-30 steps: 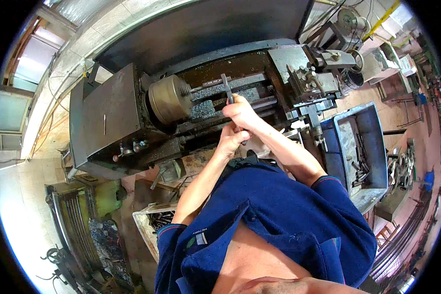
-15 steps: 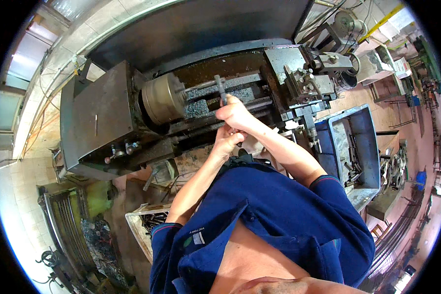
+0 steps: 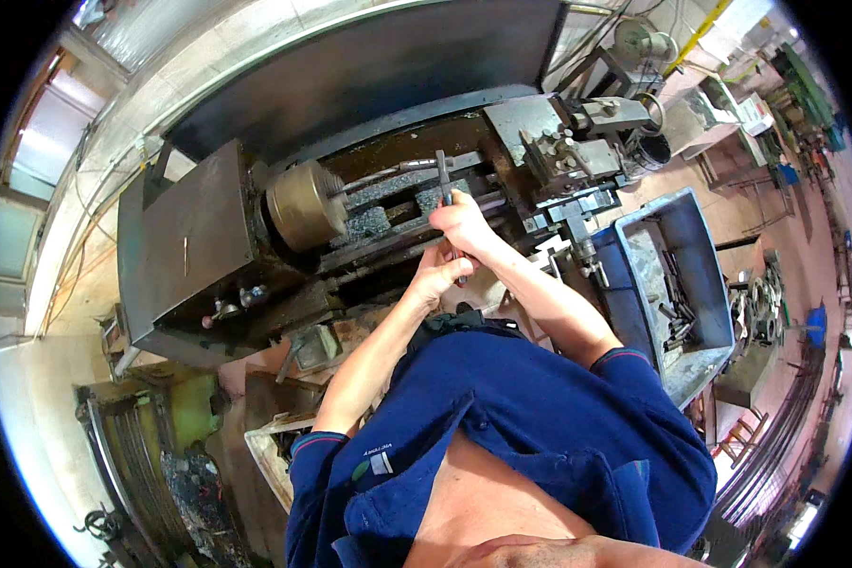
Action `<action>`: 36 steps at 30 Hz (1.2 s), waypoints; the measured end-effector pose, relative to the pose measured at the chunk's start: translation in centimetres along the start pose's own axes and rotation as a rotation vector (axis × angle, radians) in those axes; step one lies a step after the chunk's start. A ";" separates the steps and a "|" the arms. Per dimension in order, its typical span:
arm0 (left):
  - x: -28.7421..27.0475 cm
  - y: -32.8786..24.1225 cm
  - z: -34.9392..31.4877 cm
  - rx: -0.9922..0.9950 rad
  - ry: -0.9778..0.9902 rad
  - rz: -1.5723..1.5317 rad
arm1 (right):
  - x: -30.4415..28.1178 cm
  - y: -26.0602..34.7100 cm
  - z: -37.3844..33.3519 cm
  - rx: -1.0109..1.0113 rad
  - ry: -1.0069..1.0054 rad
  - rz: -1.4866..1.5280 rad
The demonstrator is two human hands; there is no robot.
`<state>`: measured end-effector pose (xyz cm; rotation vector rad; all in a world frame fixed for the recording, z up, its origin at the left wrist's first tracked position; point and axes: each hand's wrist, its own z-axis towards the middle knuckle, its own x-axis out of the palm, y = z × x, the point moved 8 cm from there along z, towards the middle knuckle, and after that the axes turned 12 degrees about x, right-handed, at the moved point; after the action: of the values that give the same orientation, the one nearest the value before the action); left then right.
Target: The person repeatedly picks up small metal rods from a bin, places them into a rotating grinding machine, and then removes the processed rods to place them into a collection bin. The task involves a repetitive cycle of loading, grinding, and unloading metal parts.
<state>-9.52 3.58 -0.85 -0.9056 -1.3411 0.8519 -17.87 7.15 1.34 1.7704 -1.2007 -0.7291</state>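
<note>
Both my hands are together in front of the lathe bed. My right hand is closed round a long, narrow grey metal tool, caliper-like in shape, whose upper end points away from me. Just below, my left hand is closed at the tool's lower end; its fingertips are partly hidden. The tool's top is by the outer end of a thin metal rod, which sticks out from the brass-coloured lathe chuck. Whether tool and rod touch, I cannot tell.
Metal chips lie on the bed beneath the rod. The carriage with its tool post stands to the right. A blue bin with dark metal pieces is near my right elbow. The headstock with its levers is at left.
The grey tool has turned more upright, its top shifting a little right. Both hands keep their hold. The lathe sits slightly farther left in view, and the chuck's jaws look sharper.
</note>
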 end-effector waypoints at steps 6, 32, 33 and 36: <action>4.1 1.5 -1.0 -0.132 0.235 0.656 | -5.1 -0.9 -8.1 -0.052 -0.078 0.242; 3.2 5.1 -18.5 -0.126 -0.179 0.912 | -26.2 -8.1 -20.6 -0.245 0.286 0.915; 2.6 5.4 -19.7 -0.149 -0.204 0.876 | -23.2 -7.6 -20.8 -0.193 0.216 0.746; 0.5 5.3 -23.3 -0.128 -0.336 0.904 | -11.6 -8.0 -22.2 0.060 0.302 0.544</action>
<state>13.80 5.15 -5.87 -1.5619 -1.2563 1.6755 -0.44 26.55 4.66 1.4334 -1.4101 -0.1047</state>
